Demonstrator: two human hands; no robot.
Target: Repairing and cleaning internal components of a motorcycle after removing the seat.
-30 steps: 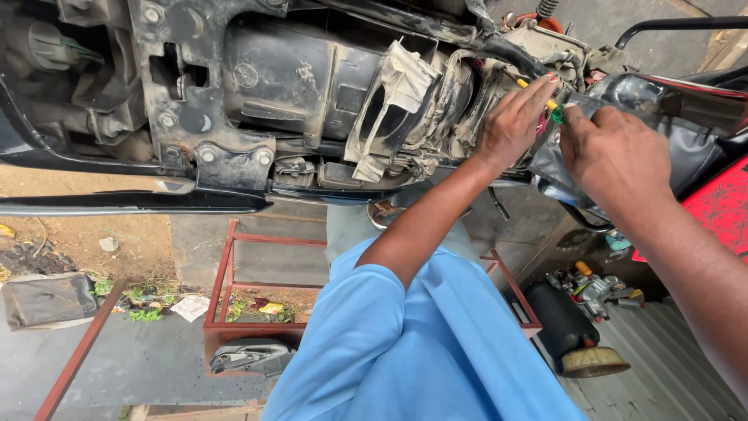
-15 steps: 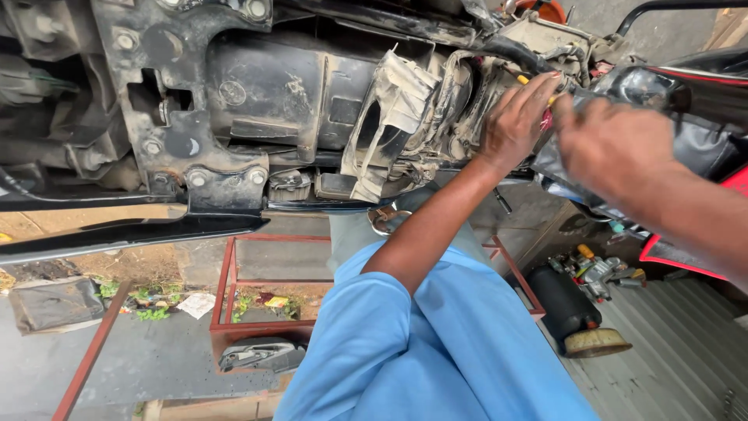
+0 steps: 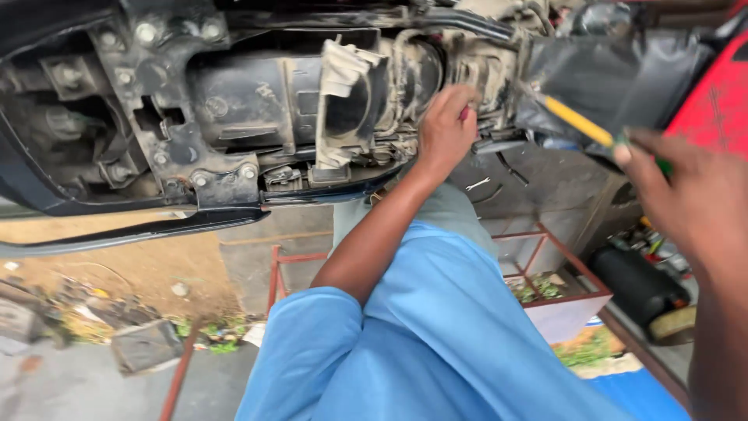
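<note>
The dirty underside of a scooter (image 3: 257,101) fills the top of the head view, with a black engine housing and a torn pale duct (image 3: 343,93). My left hand (image 3: 446,129) is curled around a part of the frame near the middle, with a bit of pink showing at the fingers. My right hand (image 3: 686,187), blurred at the right edge, grips a screwdriver (image 3: 573,118) with a yellow shaft and green handle. Its tip points up and left toward the black plastic cover (image 3: 615,78). My blue sleeve (image 3: 421,327) fills the lower centre.
A red body panel (image 3: 721,101) sits at the top right. Below are a red metal frame (image 3: 538,249), a black cylinder (image 3: 635,284) on the floor at the right, and dirt ground with scattered litter (image 3: 117,312) at the left.
My right hand has pulled away to the right with the screwdriver, which now shows clear of the scooter. My left hand stays on the frame. The view has shifted right and closer.
</note>
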